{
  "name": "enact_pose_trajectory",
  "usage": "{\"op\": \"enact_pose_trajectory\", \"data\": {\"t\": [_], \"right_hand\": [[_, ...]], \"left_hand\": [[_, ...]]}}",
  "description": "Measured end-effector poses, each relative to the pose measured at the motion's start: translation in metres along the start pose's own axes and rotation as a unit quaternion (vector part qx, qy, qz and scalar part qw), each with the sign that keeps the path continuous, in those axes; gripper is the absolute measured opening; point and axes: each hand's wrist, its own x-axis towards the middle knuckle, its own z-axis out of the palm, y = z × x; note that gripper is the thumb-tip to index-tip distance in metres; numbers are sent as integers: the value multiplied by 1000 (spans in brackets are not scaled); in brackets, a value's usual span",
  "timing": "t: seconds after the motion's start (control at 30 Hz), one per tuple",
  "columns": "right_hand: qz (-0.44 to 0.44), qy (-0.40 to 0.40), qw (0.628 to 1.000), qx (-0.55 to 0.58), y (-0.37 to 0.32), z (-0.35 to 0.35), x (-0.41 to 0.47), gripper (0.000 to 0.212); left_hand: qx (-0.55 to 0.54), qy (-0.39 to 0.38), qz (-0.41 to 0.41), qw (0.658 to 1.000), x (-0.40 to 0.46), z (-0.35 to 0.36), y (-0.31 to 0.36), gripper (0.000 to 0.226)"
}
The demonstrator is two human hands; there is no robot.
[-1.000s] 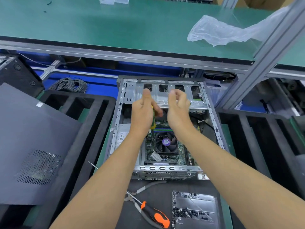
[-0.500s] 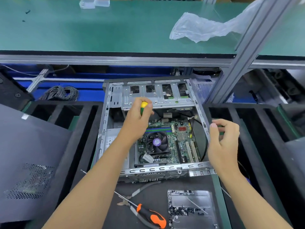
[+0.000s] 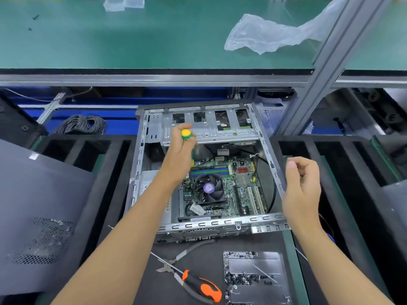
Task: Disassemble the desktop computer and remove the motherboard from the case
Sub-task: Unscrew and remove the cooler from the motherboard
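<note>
The open desktop case (image 3: 220, 224) lies flat in front of me, its drive cage (image 3: 211, 130) at the far end. Inside sits the green motherboard (image 3: 242, 181) with a black CPU fan (image 3: 209, 188). My left hand (image 3: 179, 155) grips a green screwdriver with a yellow cap (image 3: 186, 133), held upright over the board's far left corner; its tip is hidden behind the hand. My right hand (image 3: 301, 186) hovers beside the case's right wall, fingers curled, thumb up. I see nothing in it.
A dark side panel (image 3: 39, 205) lies at the left. In front of the case are pliers (image 3: 174, 260), an orange-handled screwdriver (image 3: 202, 285) and a tray of screws (image 3: 253, 278). Black foam trays (image 3: 352, 172) flank the case. A plastic bag (image 3: 264, 34) lies on the green shelf.
My right hand has left the screwdriver and moved right, out past the case's right wall. My left hand has kept its grip on the screwdriver.
</note>
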Motion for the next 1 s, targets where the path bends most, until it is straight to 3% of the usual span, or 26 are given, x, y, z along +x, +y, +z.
{"op": "enact_pose_trajectory", "data": {"t": [0.13, 0.3, 0.43, 0.57, 0.7, 0.77, 0.83, 0.93, 1.0], "right_hand": [[0, -1, 1000, 9, 1, -1, 1, 22], [-8, -5, 1000, 5, 2, 1, 1, 21], [-24, -20, 999, -7, 3, 1, 0, 17], [-25, -20, 999, -8, 5, 2, 1, 16], [-33, -22, 999, -18, 7, 3, 2, 18], [-41, -23, 999, -23, 7, 3, 2, 18], [-48, -26, 998, -26, 7, 4, 1, 18], [-50, -25, 998, -25, 8, 2, 1, 18], [-48, -25, 998, -22, 8, 2, 1, 19]], "left_hand": [[91, -85, 49, 991, -7, -30, 7, 31], [222, -175, 29, 959, -3, -69, 28, 26], [445, -206, 49, 870, 8, -79, 43, 24], [523, -245, 32, 816, 12, -71, 47, 21], [664, -180, 115, 716, 13, -59, 42, 46], [695, -141, 129, 694, 11, -54, 39, 54], [686, -141, 132, 702, 8, -54, 37, 56], [570, -249, 103, 776, 8, -58, 42, 37], [501, -313, 87, 802, 9, -60, 46, 36]]}}
